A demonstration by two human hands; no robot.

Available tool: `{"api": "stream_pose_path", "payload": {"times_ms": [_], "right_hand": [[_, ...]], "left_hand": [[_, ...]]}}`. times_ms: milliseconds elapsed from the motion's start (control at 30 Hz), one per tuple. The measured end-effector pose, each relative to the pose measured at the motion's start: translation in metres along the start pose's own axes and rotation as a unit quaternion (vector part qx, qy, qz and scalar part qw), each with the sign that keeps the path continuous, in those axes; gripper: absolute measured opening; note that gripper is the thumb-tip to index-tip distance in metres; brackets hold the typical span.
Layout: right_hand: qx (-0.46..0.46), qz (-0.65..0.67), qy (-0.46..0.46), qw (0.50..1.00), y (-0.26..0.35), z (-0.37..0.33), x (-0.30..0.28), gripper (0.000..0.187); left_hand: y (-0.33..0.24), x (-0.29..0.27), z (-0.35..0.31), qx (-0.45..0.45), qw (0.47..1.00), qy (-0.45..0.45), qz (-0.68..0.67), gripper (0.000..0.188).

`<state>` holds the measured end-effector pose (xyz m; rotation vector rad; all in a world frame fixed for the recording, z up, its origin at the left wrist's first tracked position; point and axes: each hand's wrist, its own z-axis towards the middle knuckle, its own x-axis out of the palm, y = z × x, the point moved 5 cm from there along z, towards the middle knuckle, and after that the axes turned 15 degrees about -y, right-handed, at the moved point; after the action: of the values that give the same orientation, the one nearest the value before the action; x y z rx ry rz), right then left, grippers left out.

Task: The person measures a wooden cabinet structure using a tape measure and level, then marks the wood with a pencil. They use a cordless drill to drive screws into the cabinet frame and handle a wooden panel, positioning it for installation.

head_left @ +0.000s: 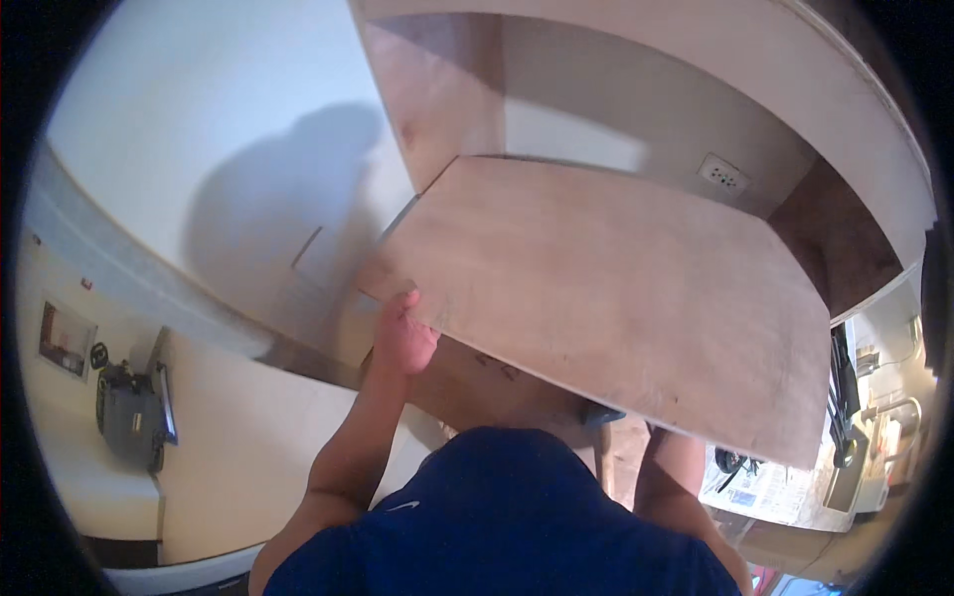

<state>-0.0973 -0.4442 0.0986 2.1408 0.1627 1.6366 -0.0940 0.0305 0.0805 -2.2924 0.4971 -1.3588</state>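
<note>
A wide, pale brown plywood board [616,288] with cut-off corners spans the middle of the view, tilted in front of a wooden shelf recess. My left hand [405,333] grips its near edge close to the left corner, thumb on the top face and the other fingers underneath. From the lower right, my right forearm [676,467] reaches up under the near edge. The board hides my right hand, so its fingers cannot be seen. At the far side, the board's edge lies against or close to the recess's back wall [596,109]; actual contact is unclear.
A curved wooden frame [715,70] arches over the recess, which has a wall socket [723,174]. Left stands a white panel [229,129] bearing a shadow. A cluttered worktop with newspaper [765,489] is at right. A dark bag [131,422] sits far left.
</note>
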Motion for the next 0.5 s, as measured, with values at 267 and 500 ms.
{"api": "stream_pose_path", "payload": {"times_ms": [267, 500], "right_hand": [[-0.024, 0.059, 0.035, 0.997, -0.012, -0.155, 0.012, 0.054], [-0.17, 0.108, -0.07, 0.977, -0.011, -0.273, 0.005, 0.058]], "left_hand": [[-0.001, -0.065, -0.099, 0.036, 0.985, 0.145, 0.087, 0.048], [-0.03, -0.084, -0.124, -0.07, 0.974, 0.215, 0.024, 0.053]]}}
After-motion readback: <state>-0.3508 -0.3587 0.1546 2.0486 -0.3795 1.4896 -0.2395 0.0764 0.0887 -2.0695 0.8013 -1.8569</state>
